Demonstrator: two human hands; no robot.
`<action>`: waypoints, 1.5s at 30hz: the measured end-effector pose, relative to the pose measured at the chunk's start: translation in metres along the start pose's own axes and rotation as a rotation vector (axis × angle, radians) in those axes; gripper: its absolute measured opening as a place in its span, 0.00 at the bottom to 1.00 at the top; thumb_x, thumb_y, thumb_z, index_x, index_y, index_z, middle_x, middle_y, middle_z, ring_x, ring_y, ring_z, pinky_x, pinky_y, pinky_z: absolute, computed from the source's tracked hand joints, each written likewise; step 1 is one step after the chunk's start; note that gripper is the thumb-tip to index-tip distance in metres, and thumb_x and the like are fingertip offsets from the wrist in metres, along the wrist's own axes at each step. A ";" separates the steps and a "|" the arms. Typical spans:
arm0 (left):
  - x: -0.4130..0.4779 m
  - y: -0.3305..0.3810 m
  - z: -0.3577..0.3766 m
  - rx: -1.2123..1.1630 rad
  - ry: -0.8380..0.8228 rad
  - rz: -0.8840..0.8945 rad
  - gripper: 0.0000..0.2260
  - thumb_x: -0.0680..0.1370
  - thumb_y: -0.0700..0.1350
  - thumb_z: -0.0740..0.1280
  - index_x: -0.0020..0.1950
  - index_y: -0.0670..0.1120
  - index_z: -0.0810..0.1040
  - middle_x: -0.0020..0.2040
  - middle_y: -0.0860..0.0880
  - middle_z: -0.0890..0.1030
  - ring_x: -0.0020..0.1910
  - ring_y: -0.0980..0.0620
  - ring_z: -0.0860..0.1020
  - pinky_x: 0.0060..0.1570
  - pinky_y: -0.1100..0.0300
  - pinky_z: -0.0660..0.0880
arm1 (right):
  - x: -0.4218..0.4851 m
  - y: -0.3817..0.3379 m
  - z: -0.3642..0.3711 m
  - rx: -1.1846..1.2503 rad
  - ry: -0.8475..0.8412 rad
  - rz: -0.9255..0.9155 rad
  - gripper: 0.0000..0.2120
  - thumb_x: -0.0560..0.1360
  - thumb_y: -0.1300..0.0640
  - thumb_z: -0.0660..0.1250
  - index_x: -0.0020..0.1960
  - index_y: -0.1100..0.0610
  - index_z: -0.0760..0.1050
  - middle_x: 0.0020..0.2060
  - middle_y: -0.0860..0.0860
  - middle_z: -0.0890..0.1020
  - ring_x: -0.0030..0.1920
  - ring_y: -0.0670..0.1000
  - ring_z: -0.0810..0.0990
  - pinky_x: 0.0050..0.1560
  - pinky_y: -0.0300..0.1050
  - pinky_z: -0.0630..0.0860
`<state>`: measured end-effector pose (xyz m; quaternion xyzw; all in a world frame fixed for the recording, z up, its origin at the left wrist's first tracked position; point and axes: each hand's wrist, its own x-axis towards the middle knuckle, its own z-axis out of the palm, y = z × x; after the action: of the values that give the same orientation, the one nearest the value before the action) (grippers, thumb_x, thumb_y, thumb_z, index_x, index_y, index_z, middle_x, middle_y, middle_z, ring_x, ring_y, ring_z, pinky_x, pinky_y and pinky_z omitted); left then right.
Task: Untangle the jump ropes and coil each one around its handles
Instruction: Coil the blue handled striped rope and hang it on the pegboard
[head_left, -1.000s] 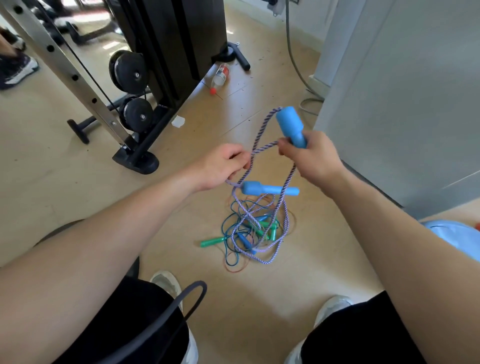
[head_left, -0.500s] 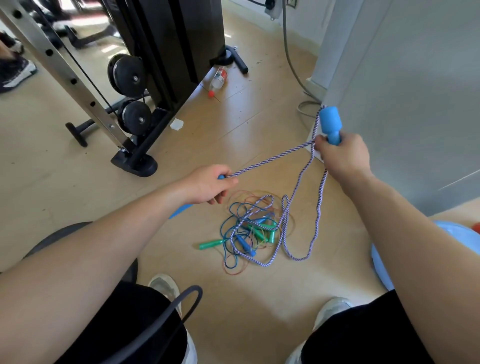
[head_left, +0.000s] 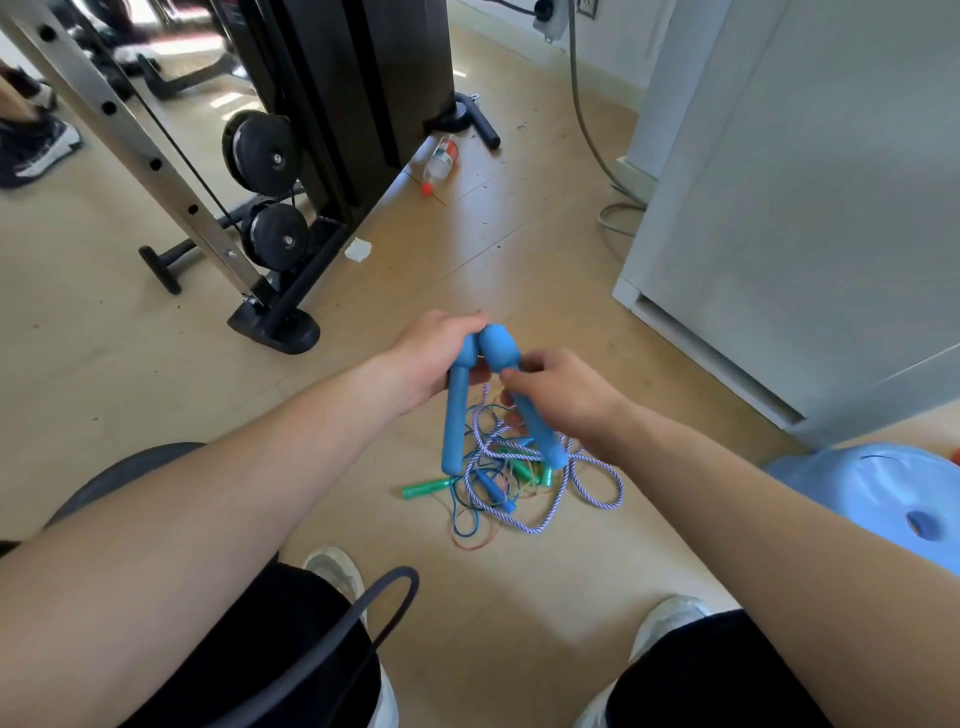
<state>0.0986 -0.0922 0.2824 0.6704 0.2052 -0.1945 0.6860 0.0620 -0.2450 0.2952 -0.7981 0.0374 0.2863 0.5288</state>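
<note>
Both hands are engaged. The left hand (head_left: 431, 358) has its fingers curled round the upper end of one blue handle (head_left: 454, 415). The right hand (head_left: 563, 397) grips the other blue handle (head_left: 543, 434) just under its rounded head. The two heads touch at the grip, and the lower ends splay apart below it (an inverted V).

The braided rope (head_left: 597, 480), purple and white, drops from between the hands to the floor (head_left: 519, 597) directly beneath the grip. There it lies in loose loops, mixed with a thin blue rope (head_left: 460, 519) and a green handle (head_left: 426, 488) on the left-hand side of the heap. How the strands cross inside the heap cannot be made out.

Well beyond the grip a bottle (head_left: 441, 158) lies on its side.
</note>
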 end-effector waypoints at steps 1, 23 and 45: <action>0.000 0.001 0.001 -0.013 -0.002 0.004 0.12 0.82 0.45 0.66 0.56 0.35 0.76 0.48 0.36 0.79 0.43 0.42 0.80 0.38 0.52 0.83 | -0.002 0.001 0.003 0.000 -0.016 -0.018 0.06 0.81 0.59 0.62 0.48 0.60 0.76 0.43 0.59 0.83 0.38 0.58 0.83 0.48 0.54 0.82; -0.022 0.008 -0.010 0.814 -0.397 0.298 0.14 0.68 0.44 0.81 0.49 0.53 0.80 0.39 0.55 0.83 0.39 0.55 0.81 0.49 0.55 0.77 | 0.017 0.015 -0.045 -0.422 -0.179 -0.180 0.14 0.70 0.55 0.71 0.55 0.52 0.79 0.48 0.49 0.84 0.49 0.53 0.81 0.57 0.55 0.77; -0.026 0.001 -0.016 0.670 -0.594 0.186 0.12 0.69 0.41 0.78 0.49 0.49 0.80 0.40 0.57 0.82 0.43 0.57 0.80 0.49 0.63 0.75 | 0.005 -0.010 -0.062 -0.094 -0.049 -0.360 0.04 0.77 0.60 0.70 0.44 0.57 0.82 0.28 0.45 0.76 0.29 0.42 0.70 0.31 0.35 0.66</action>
<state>0.0774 -0.0765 0.2971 0.7862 -0.1356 -0.3715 0.4748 0.0952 -0.2931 0.3179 -0.8084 -0.1323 0.2081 0.5344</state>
